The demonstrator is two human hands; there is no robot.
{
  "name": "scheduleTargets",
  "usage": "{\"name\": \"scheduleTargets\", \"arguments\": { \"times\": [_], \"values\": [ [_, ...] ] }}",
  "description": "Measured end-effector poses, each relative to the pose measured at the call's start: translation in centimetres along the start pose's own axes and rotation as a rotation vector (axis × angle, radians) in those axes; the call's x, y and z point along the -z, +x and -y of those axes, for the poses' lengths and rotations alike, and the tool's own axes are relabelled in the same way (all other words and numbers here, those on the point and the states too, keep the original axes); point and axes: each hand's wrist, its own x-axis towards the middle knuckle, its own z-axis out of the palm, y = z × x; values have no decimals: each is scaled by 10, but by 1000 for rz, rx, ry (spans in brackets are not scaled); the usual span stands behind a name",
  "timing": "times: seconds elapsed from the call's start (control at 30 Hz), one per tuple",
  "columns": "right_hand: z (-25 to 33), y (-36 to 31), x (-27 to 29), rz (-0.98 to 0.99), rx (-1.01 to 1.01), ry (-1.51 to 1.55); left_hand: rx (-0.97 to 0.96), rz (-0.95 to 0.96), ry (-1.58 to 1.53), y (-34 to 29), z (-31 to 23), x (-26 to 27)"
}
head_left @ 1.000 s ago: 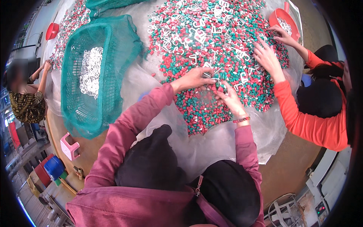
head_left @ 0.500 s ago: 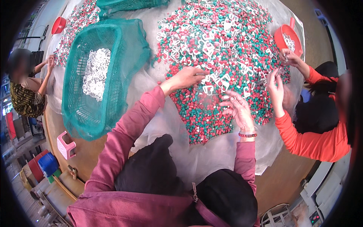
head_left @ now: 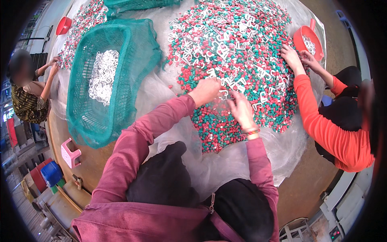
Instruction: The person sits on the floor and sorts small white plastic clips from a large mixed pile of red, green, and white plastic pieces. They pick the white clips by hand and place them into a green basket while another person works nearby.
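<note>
A wide heap of small red, green and white pieces (head_left: 219, 135) lies in front of me, with white plastic hook-shaped pieces (head_left: 238, 84) scattered on top. Over the heap's middle, my left hand (head_left: 206, 92) has its fingers curled together; whatever lies in them is hidden. My right hand (head_left: 242, 111) is close beside it, thumb and fingers drawn together low over the pieces, slightly blurred. I cannot make out what it pinches. To the left stands a green plastic basket (head_left: 82, 86) draped with green netting, holding a pile of white hook-shaped pieces (head_left: 104, 76).
On my right, a co-worker's hands (head_left: 293, 60) work at the heap's edge beside a red scoop (head_left: 316, 50) of white pieces. Another person (head_left: 30, 94) works at the far left, near a red scoop (head_left: 63, 26). Plastic sheeting (head_left: 213, 173) covers the table. A pink stool (head_left: 70, 153) stands lower left.
My left hand has moved right and slightly down. My right hand has moved left and its spread fingers have drawn together. The right co-worker's nearer hand has reached farther forward.
</note>
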Motion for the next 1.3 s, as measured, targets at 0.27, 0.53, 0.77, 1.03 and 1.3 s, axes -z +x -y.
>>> {"name": "scheduleTargets", "arguments": {
  "times": [0.27,0.53,0.77,1.03,1.3],
  "values": [
    [-24,-18,26,-65,-491,950,9,307,-485,-2,16,32],
    [-29,-10,47,96,-410,1872,203,322,-1760,-21,33,77],
    [-48,24,6,-145,-247,143,-121,118,60,-17,20,24],
    [-37,1,10,124,-535,815,105,212,-956,-14,31,77],
    [-19,-20,37,221,-287,1850,-23,350,-2208,-16,23,98]
  ]
}}
